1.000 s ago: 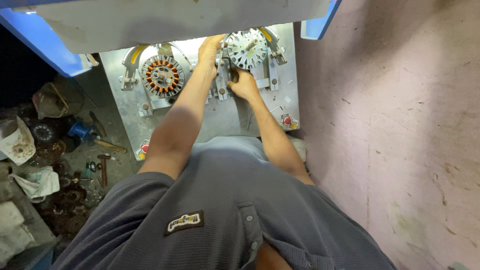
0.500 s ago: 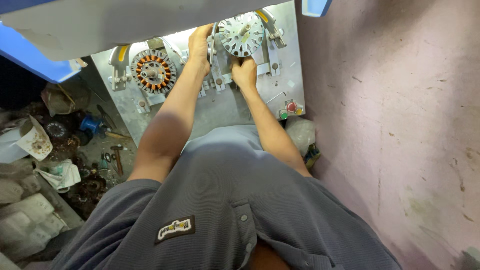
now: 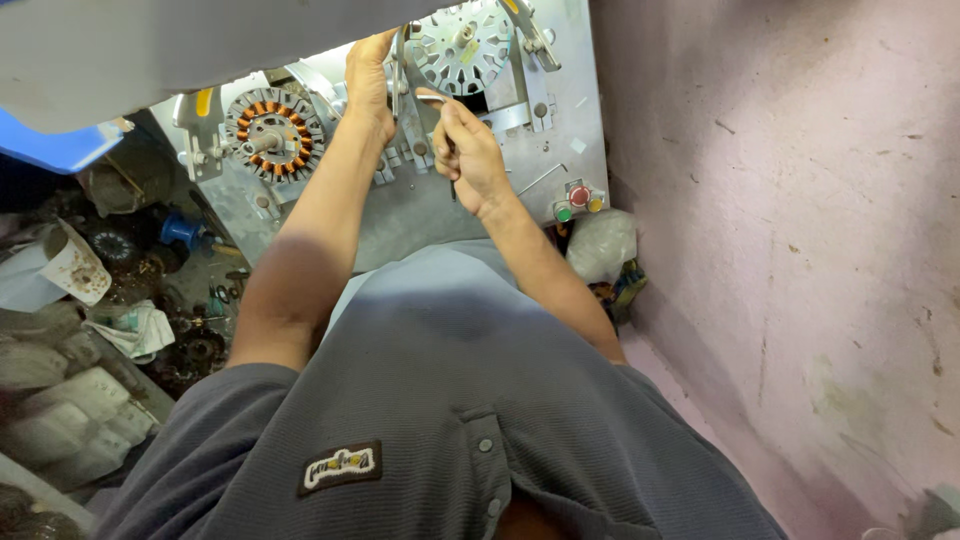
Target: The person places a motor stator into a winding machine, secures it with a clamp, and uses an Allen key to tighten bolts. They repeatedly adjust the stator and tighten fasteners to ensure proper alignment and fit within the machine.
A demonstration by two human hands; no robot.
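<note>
Both hands have drifted lower-frame: right hand (image 3: 470, 150) pinches a thin metal tool just below the pale round stator disc (image 3: 463, 45); left hand (image 3: 368, 85) grips its left bracket.

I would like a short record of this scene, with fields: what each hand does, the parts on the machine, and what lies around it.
left hand: left hand rests high on the grey metal panel, beside the bare stator
right hand: right hand grips a thin metal tool just below the bare stator
bare stator: pale toothed disc, no windings visible, mounted at the upper right
wound stator: ring with copper coils, mounted at the left
buttons: red, green and yellow buttons at the panel's lower right
surroundings: cluttered parts and rags on the left; pink wall on the right
</note>
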